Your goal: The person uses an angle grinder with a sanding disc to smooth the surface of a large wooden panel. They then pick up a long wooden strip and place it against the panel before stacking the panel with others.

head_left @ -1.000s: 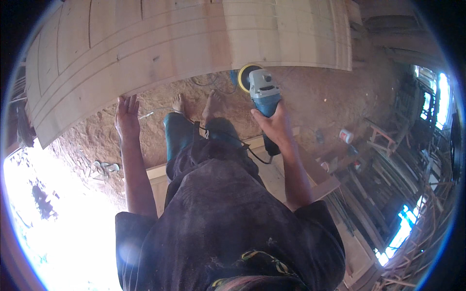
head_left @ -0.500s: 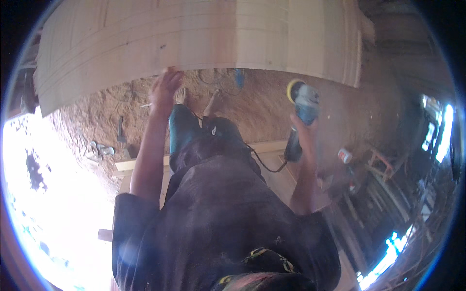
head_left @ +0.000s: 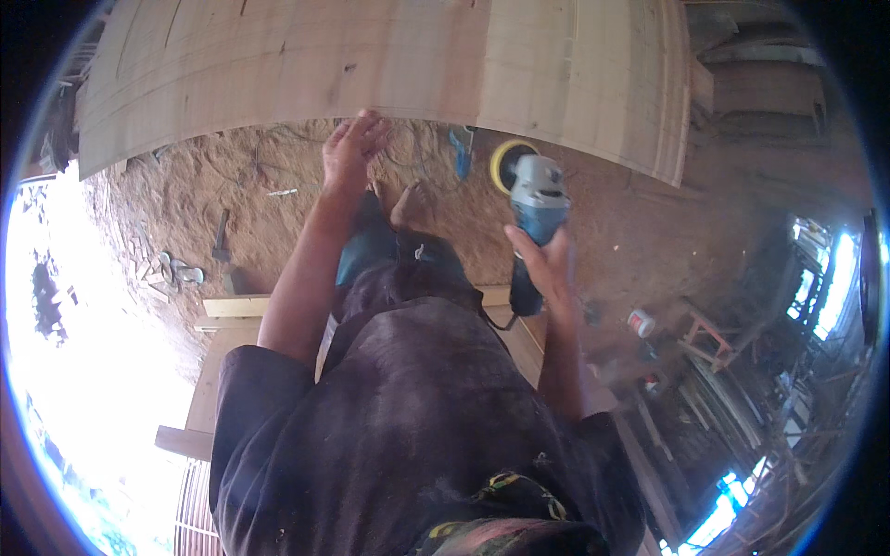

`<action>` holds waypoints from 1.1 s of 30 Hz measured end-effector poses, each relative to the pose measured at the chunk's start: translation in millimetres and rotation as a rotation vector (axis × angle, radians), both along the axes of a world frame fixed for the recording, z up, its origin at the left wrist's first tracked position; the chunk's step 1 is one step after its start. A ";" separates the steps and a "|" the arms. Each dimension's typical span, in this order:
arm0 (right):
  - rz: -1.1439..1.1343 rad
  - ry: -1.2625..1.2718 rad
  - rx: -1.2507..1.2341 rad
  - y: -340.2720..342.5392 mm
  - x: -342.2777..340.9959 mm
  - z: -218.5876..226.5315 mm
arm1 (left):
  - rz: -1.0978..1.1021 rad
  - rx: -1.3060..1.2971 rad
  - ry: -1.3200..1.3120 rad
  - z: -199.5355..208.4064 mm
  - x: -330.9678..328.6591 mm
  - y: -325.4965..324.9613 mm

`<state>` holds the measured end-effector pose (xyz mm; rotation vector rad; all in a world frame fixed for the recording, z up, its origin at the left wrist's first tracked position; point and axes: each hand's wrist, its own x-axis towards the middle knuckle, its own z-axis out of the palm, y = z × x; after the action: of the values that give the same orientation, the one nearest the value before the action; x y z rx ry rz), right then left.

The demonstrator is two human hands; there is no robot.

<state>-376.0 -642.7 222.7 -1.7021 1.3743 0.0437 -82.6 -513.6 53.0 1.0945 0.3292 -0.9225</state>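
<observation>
My right hand [head_left: 549, 264] is wrapped around the body of a power tool [head_left: 540, 215], thumb along its left side, just in front of me and to the right of my knees. The tool's long axis runs away from me, nearly straight up the view with a slight lean to the right at the head; the dark handle end lies toward my body and the head end toward the wooden panel [head_left: 417, 65]. Its round disc [head_left: 513, 165] sits at the far end, turned to the left, just beside the panel's near edge; I cannot tell whether the two touch. The tool has a pale grey head, a blue middle and a black rear, and the disc is dark with a yellow rim. A dark cord [head_left: 503, 324] leaves the rear toward my waist. The panel stretches lengthwise from left to right across the top, its near edge bowed by the lens, its wood in pale and reddish-brown bands with thin lines and a small dark mark. My left hand [head_left: 354, 148] is held with fingers loosely spread at that edge, too blurred to tell contact. Below lies brown, sandy ground [head_left: 264, 227].
</observation>
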 end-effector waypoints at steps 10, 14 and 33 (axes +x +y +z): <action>0.266 -0.025 -0.087 36.2 92.6 -18.6 | 0.026 0.043 0.006 -4.8 36.7 32.5; 0.247 0.026 -0.104 39.2 99.0 -21.7 | 0.029 0.053 0.001 -5.4 36.2 32.0; 0.076 0.109 -0.158 16.5 65.9 -19.1 | -0.011 0.082 -0.030 6.0 37.4 36.2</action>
<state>-310.1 -626.2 203.6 -1.9073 1.4235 0.0734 -45.2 -477.4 59.0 1.1850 0.3386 -0.9082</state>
